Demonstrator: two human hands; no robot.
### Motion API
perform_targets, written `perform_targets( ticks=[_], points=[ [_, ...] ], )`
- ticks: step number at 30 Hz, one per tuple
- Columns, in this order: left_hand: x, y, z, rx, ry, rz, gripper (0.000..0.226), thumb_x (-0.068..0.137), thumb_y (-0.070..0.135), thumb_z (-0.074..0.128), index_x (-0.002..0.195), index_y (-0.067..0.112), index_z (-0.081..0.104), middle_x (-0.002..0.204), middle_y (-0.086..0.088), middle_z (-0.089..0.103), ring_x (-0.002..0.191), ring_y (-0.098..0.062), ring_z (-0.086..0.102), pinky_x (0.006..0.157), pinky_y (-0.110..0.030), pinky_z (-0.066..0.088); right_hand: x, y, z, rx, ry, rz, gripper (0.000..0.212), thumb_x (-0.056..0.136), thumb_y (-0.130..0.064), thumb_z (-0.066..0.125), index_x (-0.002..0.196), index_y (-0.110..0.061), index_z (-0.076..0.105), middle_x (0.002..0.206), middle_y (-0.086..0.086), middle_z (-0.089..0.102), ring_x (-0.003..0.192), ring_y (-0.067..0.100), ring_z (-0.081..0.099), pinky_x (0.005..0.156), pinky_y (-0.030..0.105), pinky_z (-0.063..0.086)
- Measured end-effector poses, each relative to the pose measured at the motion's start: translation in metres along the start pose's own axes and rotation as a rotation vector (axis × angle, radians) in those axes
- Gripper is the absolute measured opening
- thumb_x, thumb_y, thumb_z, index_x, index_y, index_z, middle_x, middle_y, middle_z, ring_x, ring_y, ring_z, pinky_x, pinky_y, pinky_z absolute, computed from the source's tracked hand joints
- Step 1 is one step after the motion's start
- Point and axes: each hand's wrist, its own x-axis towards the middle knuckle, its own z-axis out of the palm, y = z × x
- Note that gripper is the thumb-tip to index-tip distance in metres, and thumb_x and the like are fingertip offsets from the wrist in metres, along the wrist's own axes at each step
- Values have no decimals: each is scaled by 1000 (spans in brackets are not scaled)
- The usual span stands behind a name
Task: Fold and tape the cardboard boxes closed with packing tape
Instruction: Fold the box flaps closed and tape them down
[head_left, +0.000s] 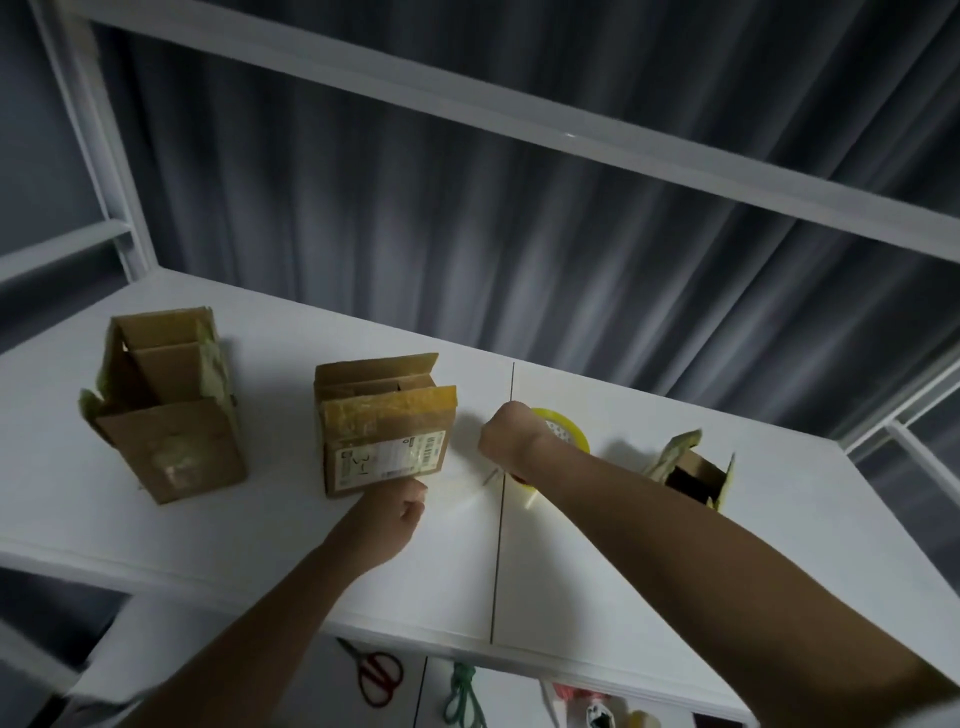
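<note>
Three cardboard boxes stand on a white shelf top. The middle box, with a shipping label and old tape, has its top flaps up. My left hand is curled at that box's lower right corner and seems to pinch the end of a clear tape strip. The faint strip runs right toward the yellow tape roll. My right hand grips that roll from the left and hides most of it. A taller open box stands at the left. A small open box stands at the right.
A white shelf beam crosses overhead, with grey curtains behind. On the lower level in front lie red-handled scissors, a green cord and other small items. A seam splits the shelf top.
</note>
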Motion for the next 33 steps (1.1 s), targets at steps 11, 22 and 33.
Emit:
perform_targets(
  ticks=[11,22,33],
  points=[
    [-12,21,-35,-222,11,-96,17,97,26,49,96,17,63,100,0,66,95,-17,62,89,-36,53,-46,-65,84,662,-59,387,35,95,-4,41,127,-7,54,126,12,57,121,31,47,91,37,45],
    [-32,39,-78,-796,82,-218,16,94,6,51,101,12,64,99,0,70,89,-8,68,76,-23,55,-29,-85,-6,3075,650,472,20,85,-14,69,103,-7,65,96,8,71,88,16,67,78,24,55],
    [-42,23,-123,-1180,270,-312,28,93,12,53,119,18,63,111,6,70,105,-16,65,79,-34,57,-5,-44,-81,2515,1217,532,23,78,-2,74,68,-23,73,71,-6,72,70,8,65,68,18,50]
  ],
)
